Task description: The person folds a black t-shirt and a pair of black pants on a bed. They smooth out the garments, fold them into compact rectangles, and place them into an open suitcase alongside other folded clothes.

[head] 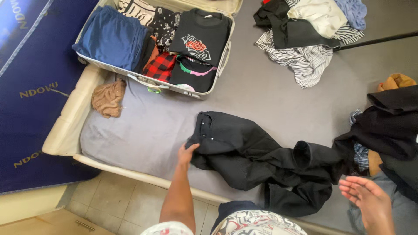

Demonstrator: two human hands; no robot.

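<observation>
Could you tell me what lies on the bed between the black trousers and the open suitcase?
In the head view, only bare grey sheet separates the black trousers from the suitcase; the left hand grips the trousers' waist.

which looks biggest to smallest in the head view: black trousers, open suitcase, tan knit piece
1. suitcase and black trousers: close in spread, and the trousers lie nearer the camera, so unsure
2. tan knit piece, clearly smallest

Single head view, steeply down over bed (143, 130), near.
</observation>
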